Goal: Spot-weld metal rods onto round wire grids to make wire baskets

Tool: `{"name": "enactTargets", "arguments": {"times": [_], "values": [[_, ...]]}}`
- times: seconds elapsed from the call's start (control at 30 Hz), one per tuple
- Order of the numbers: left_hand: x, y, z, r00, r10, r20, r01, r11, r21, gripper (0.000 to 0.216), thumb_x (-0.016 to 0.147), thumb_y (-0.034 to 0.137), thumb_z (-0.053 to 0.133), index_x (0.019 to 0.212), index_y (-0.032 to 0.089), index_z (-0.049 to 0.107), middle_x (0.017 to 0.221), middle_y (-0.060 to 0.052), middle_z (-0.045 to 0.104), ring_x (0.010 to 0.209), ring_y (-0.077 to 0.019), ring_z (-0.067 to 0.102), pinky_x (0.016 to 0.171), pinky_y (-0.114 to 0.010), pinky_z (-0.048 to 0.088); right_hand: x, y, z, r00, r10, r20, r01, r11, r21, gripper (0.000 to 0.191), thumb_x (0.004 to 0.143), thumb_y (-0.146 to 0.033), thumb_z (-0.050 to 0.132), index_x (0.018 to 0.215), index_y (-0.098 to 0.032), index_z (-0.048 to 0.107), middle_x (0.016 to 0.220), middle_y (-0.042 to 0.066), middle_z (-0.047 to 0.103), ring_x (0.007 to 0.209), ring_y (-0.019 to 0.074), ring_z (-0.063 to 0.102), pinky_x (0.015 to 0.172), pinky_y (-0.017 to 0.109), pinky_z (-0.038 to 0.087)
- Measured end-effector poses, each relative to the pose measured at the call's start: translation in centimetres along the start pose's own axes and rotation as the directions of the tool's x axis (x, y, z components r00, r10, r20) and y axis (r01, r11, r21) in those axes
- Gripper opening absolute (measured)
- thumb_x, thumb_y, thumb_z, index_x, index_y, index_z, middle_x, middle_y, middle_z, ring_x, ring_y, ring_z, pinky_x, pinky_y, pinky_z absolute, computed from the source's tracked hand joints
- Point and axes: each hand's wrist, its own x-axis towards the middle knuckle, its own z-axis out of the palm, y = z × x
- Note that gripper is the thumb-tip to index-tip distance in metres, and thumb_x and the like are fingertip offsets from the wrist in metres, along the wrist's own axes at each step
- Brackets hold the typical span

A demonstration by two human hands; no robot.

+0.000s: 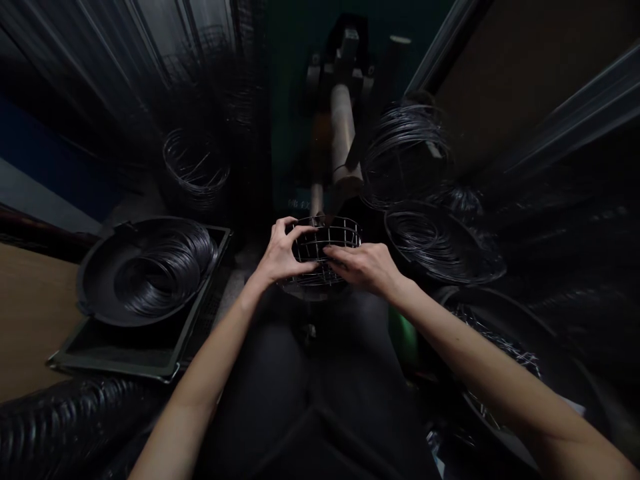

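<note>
Above the lap, round wire cage [325, 233] between both hands: left hand [285, 253] curled firmly over the rim, right hand [363, 267] closed on the near side (grip partly hidden); rings and uprights already joined, wire ends too dark to judge; coiled black wire [165, 277] in a black pan [95, 297] nearby

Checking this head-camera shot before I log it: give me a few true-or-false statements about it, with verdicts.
1. The left hand grips a wire cage. True.
2. The right hand hangs away from the cage. False: it is on the cage.
3. A coil of dark wire lies in a round black pan. True.
4. The cage is solid sheet metal. False: it is an open wire grid.
5. More wire coils show to the right of the cage. True.
</note>
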Motion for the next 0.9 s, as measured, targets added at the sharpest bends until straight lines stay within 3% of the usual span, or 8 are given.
{"name": "enactTargets", "arguments": {"times": [0.27, 0.4, 0.53, 0.7, 0.9], "values": [[0.6, -0.5, -0.2, 1.000, 0.005, 0.001, -0.005, 1.000, -0.006, 0.068, 0.059, 0.032, 0.085, 0.122, 0.026, 0.062, 0.126, -0.008, 0.042, 0.126, -0.0312, 0.046, 0.112, -0.051, 0.041, 0.6, 0.2, 0.4, 0.997, 0.049, 0.054, -0.051, 0.998, 0.036, 0.032, 0.098, -0.038, 0.047, 0.120, -0.029, 0.070, 0.108, 0.000, 0.076, 0.068, 0.0148, 0.069, 0.052, 0.026, 0.035], [0.8, -0.5, -0.4, 1.000, 0.004, 0.011, -0.003, 1.000, -0.011, 0.067, 0.059, 0.035, 0.085, 0.121, 0.026, 0.062, 0.120, -0.007, 0.045, 0.122, -0.0293, 0.049, 0.111, -0.049, 0.042, -0.6, 0.2, 0.9, 0.994, 0.105, -0.029, -0.100, 0.987, 0.126, 0.032, 0.099, -0.039, 0.049, 0.123, -0.029, 0.068, 0.114, 0.001, 0.074, 0.075, 0.0140, 0.069, 0.058, 0.025, 0.041], [1.3, -0.6, -0.6, 1.000, -0.003, 0.011, 0.004, 1.000, -0.018, 0.068, 0.056, 0.035, 0.086, 0.119, 0.025, 0.063, 0.120, -0.007, 0.045, 0.120, -0.0285, 0.051, 0.110, -0.047, 0.043, -1.7, 0.2, 1.8, 0.954, 0.258, -0.154, -0.225, 0.953, 0.203, 0.025, 0.099, -0.036, 0.051, 0.103, -0.024, 0.073, 0.109, 0.003, 0.074, 0.078, 0.0118, 0.067, 0.059, 0.022, 0.042], [2.9, -1.3, -0.8, 1.000, -0.014, -0.005, 0.014, 1.000, -0.011, 0.065, 0.058, 0.033, 0.085, 0.118, 0.024, 0.063, 0.118, -0.006, 0.046, 0.119, -0.0276, 0.052, 0.109, -0.046, 0.044, -0.3, 0.5, 2.8, 0.915, 0.358, -0.187, -0.305, 0.915, 0.263, 0.023, 0.096, -0.039, 0.057, 0.093, -0.021, 0.071, 0.094, 0.004, 0.067, 0.073, 0.0118, 0.061, 0.055, 0.022, 0.038], [4.0, -1.6, -0.9, 1.000, -0.022, 0.001, 0.022, 1.000, -0.005, 0.064, 0.059, 0.033, 0.085, 0.118, 0.024, 0.063, 0.119, -0.006, 0.047, 0.120, -0.0270, 0.052, 0.110, -0.043, 0.043, 0.7, 1.0, 3.4, 0.877, 0.434, -0.209, -0.354, 0.875, 0.331, 0.020, 0.093, -0.038, 0.060, 0.089, -0.021, 0.070, 0.092, 0.004, 0.064, 0.072, 0.0128, 0.057, 0.057, 0.024, 0.036]]}}
